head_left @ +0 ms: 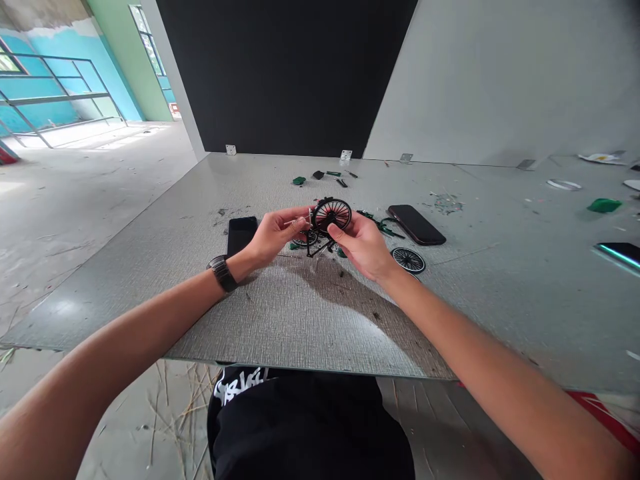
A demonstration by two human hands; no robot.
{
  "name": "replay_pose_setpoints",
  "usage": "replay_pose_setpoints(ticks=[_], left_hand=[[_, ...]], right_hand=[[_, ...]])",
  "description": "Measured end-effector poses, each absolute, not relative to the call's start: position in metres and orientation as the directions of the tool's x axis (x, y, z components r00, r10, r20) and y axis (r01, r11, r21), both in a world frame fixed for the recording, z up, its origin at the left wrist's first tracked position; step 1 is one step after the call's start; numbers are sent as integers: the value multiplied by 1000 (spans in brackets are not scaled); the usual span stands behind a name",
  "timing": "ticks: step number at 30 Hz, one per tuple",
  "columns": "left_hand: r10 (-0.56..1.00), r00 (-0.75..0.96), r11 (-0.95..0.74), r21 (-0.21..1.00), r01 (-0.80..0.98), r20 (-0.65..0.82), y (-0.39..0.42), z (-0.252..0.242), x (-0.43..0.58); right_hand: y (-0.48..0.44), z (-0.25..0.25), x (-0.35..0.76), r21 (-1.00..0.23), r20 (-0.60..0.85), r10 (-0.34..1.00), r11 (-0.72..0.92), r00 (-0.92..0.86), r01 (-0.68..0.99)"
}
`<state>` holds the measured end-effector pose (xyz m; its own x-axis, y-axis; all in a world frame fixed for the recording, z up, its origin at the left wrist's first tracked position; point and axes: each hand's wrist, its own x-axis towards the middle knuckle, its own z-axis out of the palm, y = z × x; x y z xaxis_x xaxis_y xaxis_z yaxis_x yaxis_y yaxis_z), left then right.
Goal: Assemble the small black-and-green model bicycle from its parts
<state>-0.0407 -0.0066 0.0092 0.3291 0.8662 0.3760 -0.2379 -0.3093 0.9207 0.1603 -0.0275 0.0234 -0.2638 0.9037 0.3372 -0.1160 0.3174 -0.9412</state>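
Observation:
Both my hands hold a small black model bicycle assembly with a spoked wheel [332, 215] just above the grey board [300, 320]. My left hand [274, 235], with a black watch on its wrist, pinches the assembly's left side with closed fingers. My right hand [361, 245] grips the right side, its thumb against the wheel's lower rim. A second loose spoked wheel [409, 260] lies flat on the board just right of my right hand. Green frame parts [386, 227] lie behind my right hand.
A black phone [241, 234] lies left of my hands and another phone [417, 225] to the right. Small green and black parts [325, 177] sit near the board's far edge. More scraps and a third phone [620, 253] lie far right.

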Motion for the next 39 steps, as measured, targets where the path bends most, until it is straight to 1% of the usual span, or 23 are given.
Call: replay_pose_setpoints(ticks=[4, 7, 13, 22, 28, 30, 34, 39], left_hand=[[895, 294, -268, 931, -249, 336, -7, 7, -39], [900, 276, -270, 929, -255, 337, -7, 5, -40], [901, 266, -277, 927, -251, 341, -9, 6, -41], [927, 231, -234, 936, -262, 296, -12, 9, -38], [918, 281, -187, 930, -316, 280, -17, 12, -38], [912, 264, -234, 927, -292, 314, -18, 13, -38], [881, 184, -391, 891, -232, 435, -17, 15, -37], [808, 222, -527, 838, -145, 546, -10, 15, -38]], right_hand=[[-29, 24, 158, -939, 343, 897, 332, -279, -89], [-29, 23, 156, -938, 346, 892, 336, -292, -86], [-29, 22, 154, -931, 366, 878, 341, -309, -133], [-30, 21, 151, -936, 351, 888, 337, -297, -97], [-32, 22, 150, -941, 337, 889, 311, -309, -132], [-34, 22, 150, -952, 304, 907, 275, -292, -137], [-35, 21, 150, -962, 260, 932, 228, -253, -147], [-34, 21, 151, -961, 261, 931, 226, -256, -159]])
